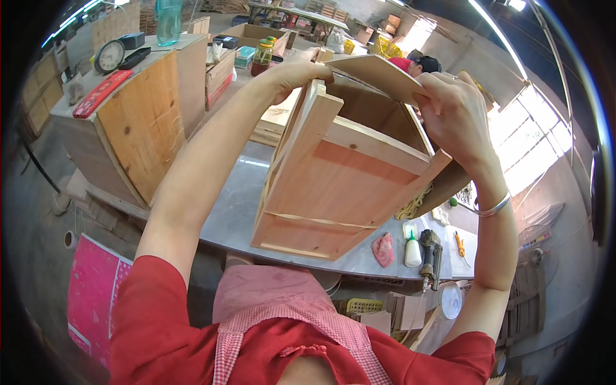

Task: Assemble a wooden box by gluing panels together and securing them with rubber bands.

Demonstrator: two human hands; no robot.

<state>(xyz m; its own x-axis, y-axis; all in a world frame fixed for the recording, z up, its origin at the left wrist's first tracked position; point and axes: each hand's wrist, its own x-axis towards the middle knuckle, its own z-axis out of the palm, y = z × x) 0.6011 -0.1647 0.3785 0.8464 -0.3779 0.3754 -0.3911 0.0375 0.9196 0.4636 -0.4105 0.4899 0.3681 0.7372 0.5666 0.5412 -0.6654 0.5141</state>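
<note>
Open wooden box (pixel 340 186) tilted; thin panel (pixel 378 74) atop.

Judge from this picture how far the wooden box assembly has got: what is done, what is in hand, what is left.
Done: the wooden box has joined sides and bottom and rests tilted on the grey worktable. In hand: the left hand and right hand hold a thin panel over its open top. Left: the panel is not yet seated or fixed; the nail gun and glue bottle lie untouched.

Left hand (pixel 296 70) fingertips vanish behind the wooden box (pixel 340 173) frame. The thin panel (pixel 378 76) hides the box's far corner. A person's head (pixel 417 63) peeks out beyond, mostly covered.
</note>
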